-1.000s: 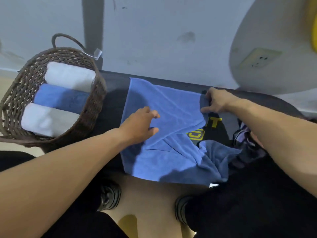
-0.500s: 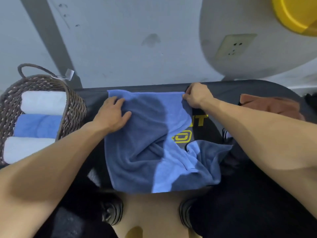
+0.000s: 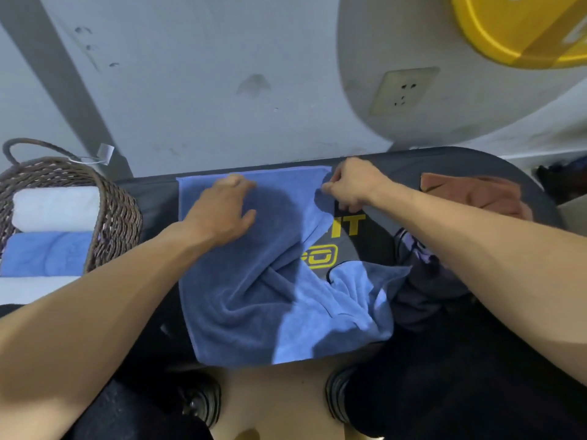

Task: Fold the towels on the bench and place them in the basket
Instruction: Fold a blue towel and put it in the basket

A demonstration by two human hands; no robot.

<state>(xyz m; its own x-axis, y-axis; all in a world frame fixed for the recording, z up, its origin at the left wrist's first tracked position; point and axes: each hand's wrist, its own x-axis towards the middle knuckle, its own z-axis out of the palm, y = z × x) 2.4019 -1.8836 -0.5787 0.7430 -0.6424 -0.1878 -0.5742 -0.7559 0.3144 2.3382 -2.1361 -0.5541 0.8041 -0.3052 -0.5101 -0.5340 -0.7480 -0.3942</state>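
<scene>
A blue towel (image 3: pixel 270 300) lies spread over the black bench (image 3: pixel 397 163), its near part rumpled and hanging toward me. My left hand (image 3: pixel 222 211) rests on the towel's upper left part, fingers curled at the far edge. My right hand (image 3: pixel 352 185) pinches the towel's far right corner at the bench's back edge. A woven brown basket (image 3: pixel 117 214) stands at the left and holds rolled towels, white (image 3: pixel 57 208) and blue (image 3: pixel 47 252). A brown towel (image 3: pixel 476 195) lies on the bench at the right.
A grey wall rises right behind the bench. A round grey stand with a socket (image 3: pixel 403 90) and a yellow object (image 3: pixel 514 30) stands at the back right. A dark garment (image 3: pixel 425 281) lies on the bench under my right arm. My shoes (image 3: pixel 203 404) show below.
Both hands carried the towel's folded edge to the bench's far edge. My left hand then slid right along that edge. The camera tilted up and left.
</scene>
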